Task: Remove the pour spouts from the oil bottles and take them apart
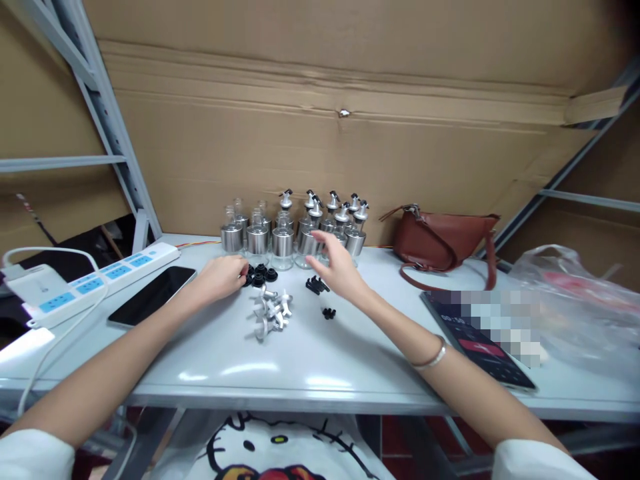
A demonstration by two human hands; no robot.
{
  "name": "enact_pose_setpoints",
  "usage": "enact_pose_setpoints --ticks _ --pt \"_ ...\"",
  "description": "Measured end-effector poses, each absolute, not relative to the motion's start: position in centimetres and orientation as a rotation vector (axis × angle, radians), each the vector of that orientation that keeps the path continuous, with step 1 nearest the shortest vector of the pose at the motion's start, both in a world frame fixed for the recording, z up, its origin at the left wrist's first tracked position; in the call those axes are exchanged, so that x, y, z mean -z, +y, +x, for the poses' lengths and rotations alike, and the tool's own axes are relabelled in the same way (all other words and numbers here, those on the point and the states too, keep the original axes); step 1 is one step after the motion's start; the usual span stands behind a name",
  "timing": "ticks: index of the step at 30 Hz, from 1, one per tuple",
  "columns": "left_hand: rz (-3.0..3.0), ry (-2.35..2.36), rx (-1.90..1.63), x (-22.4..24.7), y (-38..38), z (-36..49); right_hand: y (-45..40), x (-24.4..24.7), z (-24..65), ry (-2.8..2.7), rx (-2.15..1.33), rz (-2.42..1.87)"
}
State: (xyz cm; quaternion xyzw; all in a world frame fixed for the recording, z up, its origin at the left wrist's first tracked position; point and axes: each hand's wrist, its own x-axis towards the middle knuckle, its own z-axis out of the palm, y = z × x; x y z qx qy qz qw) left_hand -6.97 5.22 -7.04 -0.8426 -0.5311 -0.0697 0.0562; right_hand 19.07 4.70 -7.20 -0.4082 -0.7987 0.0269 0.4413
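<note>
My left hand [227, 275] is closed, its fingertips on the left edge of a small pile of black rubber stoppers [259, 275]; it grips one stopper there, partly hidden by the fingers. My right hand [340, 267] is open, thumb and fingers apart, in front of the steel-banded glass bottles [283, 243]. Beneath it lie several short black caps or levers [316, 285], and nearer me a few tiny black pieces [329, 313]. Silvery pourer spouts [273, 312] lie heaped between the hands. Bottles on the right carry pourer tops [342, 213]; those on the left have bare necks.
On the left are a white power strip [113, 277], a charger with cable [37, 290] and a black phone [153, 295]. To the right are a brown bag [440, 240], a tablet [480, 343] and a clear plastic bag [590, 313]. Cardboard [350, 153] walls the back.
</note>
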Motion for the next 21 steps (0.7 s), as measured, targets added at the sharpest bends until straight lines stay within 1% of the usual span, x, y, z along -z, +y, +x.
enact_pose_setpoints --ticks 3,8,15,21 --pt "-2.570 -1.558 0.287 7.2 5.0 -6.5 7.9 6.1 18.7 -1.805 -0.046 -1.019" --pt "-2.549 -1.226 0.468 7.4 5.4 -4.8 10.5 5.1 17.6 -1.689 0.003 -1.058" --pt "-2.438 -1.095 0.357 7.2 7.2 -2.7 12.2 5.4 16.4 -1.641 -0.066 -1.182" --pt "-2.416 -1.160 0.344 7.9 8.0 -2.1 13.1 5.9 16.7 -1.610 -0.032 -1.105"
